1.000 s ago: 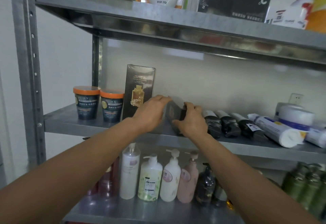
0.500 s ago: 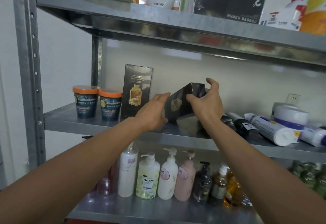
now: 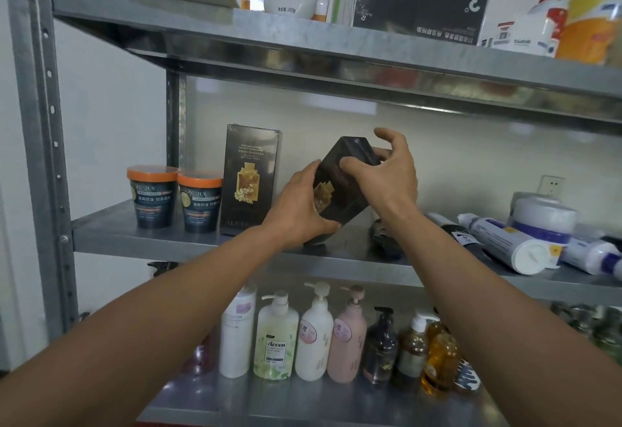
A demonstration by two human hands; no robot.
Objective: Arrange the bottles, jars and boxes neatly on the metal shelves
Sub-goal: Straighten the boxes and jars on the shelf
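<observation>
Dark box (image 3: 343,187) now lifted higher and tilted, both hands gripping it above middle metal shelf (image 3: 141,235), white wall behind

It looked like a stockroom for toiletries: grey bolted metal shelves (image 3: 336,43) against a bare white wall (image 3: 437,164), crowded with pump-top plastic bottles (image 3: 314,335), orange-lidded dark tubs (image 3: 153,196) and sealed black cartons (image 3: 249,179).

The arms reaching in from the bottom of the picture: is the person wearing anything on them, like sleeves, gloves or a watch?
Nothing shows on them. Both forearms are bare up to the picture's edge, with no sleeve in view. The left hand and right hand wear no gloves; no watch, bracelet or ring is visible.
</observation>
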